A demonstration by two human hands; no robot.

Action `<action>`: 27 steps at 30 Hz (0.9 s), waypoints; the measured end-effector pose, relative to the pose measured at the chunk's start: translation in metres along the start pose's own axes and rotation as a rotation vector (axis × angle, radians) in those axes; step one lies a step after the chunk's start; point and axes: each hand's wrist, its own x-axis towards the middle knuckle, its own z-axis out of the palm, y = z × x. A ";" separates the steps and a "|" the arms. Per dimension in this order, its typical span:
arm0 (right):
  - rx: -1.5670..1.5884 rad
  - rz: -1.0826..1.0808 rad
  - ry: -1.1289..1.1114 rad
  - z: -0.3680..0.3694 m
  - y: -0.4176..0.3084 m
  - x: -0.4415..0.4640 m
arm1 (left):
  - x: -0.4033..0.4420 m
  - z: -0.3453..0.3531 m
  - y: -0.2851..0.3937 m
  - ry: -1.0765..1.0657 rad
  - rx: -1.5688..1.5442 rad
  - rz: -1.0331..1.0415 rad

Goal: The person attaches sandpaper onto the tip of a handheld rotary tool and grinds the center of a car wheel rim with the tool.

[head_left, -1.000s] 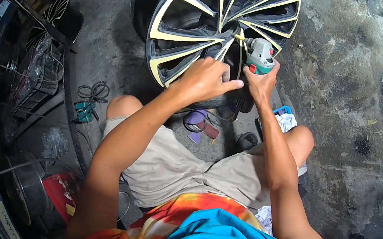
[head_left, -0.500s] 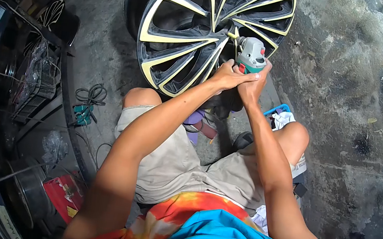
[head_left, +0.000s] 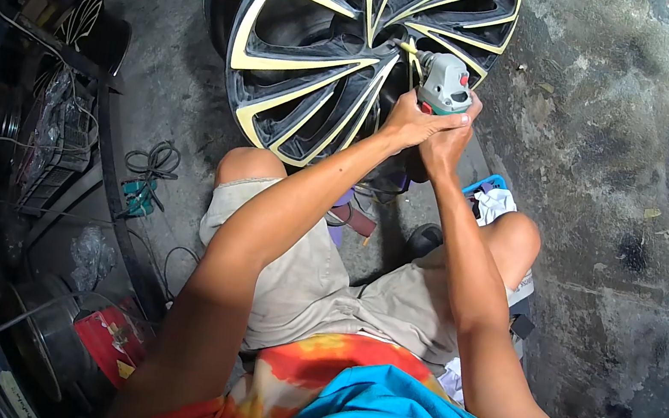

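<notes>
Since the frame a second earlier, the left hand (head_left: 410, 123) had moved from the near edge of the wheel rim (head_left: 339, 63) to the grinder (head_left: 446, 87), fingers curled against its body, thumb across the right hand (head_left: 444, 149), which was wrapped round that body; some fingers were hidden. The grinder stood over the rim's near right part, its yellow tip (head_left: 409, 48) beside the hub; contact could not be told. Nearer the person than the rim, a teal tool (head_left: 137, 199) lay leftward
</notes>
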 end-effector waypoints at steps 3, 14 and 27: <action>0.018 0.085 -0.033 0.001 -0.005 -0.001 | -0.001 -0.003 0.002 -0.016 0.037 -0.031; -0.040 0.023 -0.024 0.006 0.004 -0.011 | -0.007 -0.007 -0.007 -0.007 0.081 -0.002; -0.004 0.112 -0.034 -0.001 -0.021 -0.006 | -0.012 -0.003 0.006 -0.033 0.011 0.003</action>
